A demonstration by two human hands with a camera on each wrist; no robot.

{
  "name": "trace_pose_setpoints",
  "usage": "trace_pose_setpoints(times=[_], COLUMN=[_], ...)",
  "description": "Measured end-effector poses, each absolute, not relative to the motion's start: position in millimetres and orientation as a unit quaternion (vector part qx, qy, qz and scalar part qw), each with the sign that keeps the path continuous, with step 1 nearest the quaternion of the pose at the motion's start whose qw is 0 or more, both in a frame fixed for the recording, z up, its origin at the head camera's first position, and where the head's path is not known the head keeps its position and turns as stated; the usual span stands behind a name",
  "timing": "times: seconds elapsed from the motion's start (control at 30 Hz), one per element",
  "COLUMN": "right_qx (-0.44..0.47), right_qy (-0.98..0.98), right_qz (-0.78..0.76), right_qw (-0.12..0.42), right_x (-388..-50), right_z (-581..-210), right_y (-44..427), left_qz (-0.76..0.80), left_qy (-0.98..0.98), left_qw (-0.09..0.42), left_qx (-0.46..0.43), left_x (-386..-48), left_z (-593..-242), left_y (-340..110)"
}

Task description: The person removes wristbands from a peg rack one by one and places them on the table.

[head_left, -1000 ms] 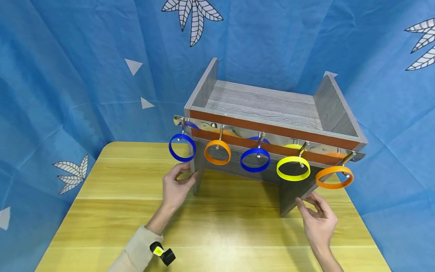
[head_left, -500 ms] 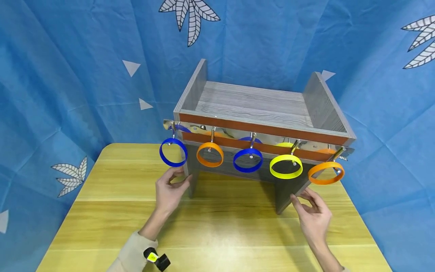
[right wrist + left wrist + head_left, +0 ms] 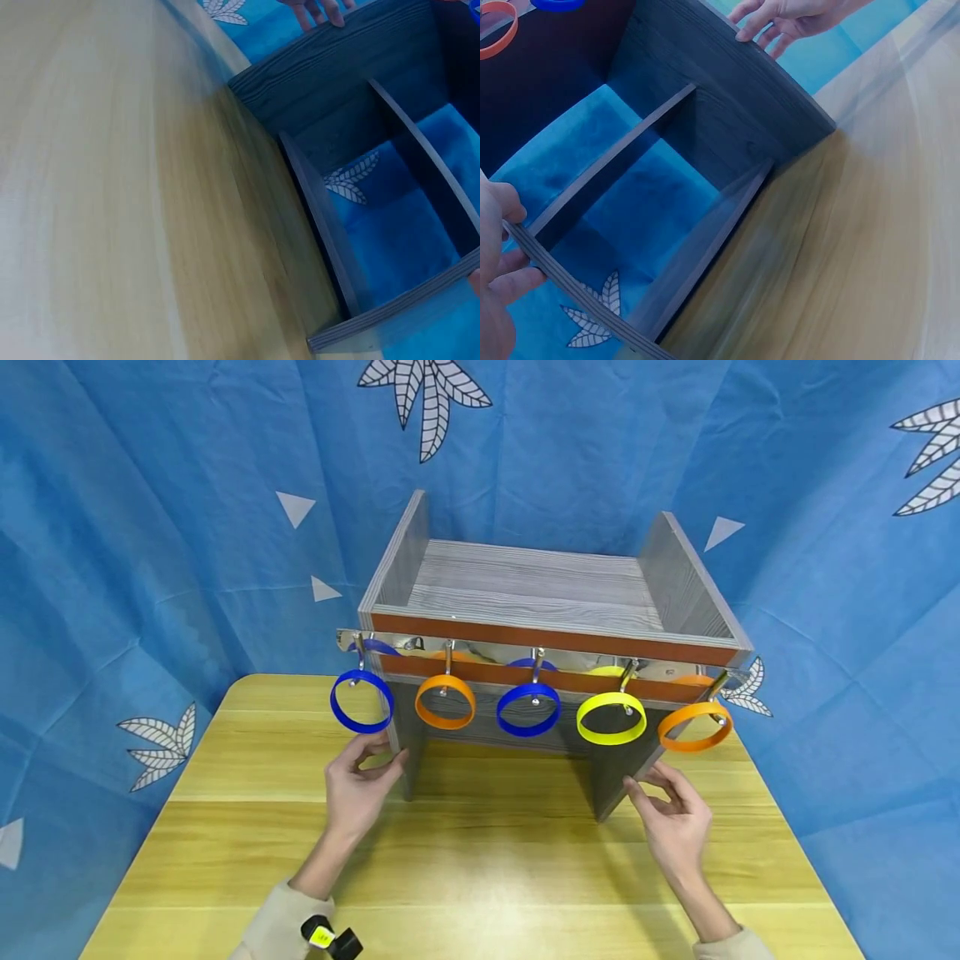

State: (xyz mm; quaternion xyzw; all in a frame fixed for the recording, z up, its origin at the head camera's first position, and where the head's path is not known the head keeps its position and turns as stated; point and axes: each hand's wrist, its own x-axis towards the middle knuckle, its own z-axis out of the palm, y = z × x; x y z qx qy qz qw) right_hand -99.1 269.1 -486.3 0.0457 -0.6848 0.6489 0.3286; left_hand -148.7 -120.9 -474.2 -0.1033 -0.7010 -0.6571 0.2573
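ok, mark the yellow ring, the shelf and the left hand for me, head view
Yellow ring (image 3: pixel 611 738): head view, on the lower front of its band.
Shelf (image 3: pixel 536 583): head view, on the bare grey top surface between its raised sides.
Left hand (image 3: pixel 354 789): head view, on the middle of the hand.

From above the near side of the worktop (image 3: pixel 517 885), the head view looks forward and down; 2 wrist views, closer to the grey shelf (image 3: pixel 536 583), face across it, left rightward, right leftward. All 3 share both.
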Motion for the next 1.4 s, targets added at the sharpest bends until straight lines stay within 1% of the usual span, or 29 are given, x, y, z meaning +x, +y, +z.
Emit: trace_pose_setpoints(times=[0.1,0.33,0.7,0.97,1.2,1.4], right_qx=[0.045,0.077,0.078,0.095,0.068,0.077], right_qy=[-0.685,-0.648,-0.669,-0.673,-0.686,-0.687], right_qz=[0.65,0.682,0.667,0.666,0.661,0.661], right_qw=[0.326,0.329,0.318,0.307,0.296,0.293], right_x=[-104,-116,-130,-140,-147,-152], right_z=[-487,-489,-486,-486,-483,-482], right_y=[267,261,253,250,248,244], left_qz=[-0.657,-0.652,-0.627,-0.626,-0.632,-0.624], left_qy=[-0.699,-0.698,-0.716,-0.72,-0.718,-0.722], left_qw=[0.262,0.276,0.293,0.291,0.286,0.294], left_qx=[-0.105,-0.108,-0.094,-0.074,-0.057,-0.049], left_x=[-149,-149,-152,-155,-157,-158], left_z=[-475,-477,-474,-473,-469,-467], left_y=[-124,-131,-140,-147,-149,-154])
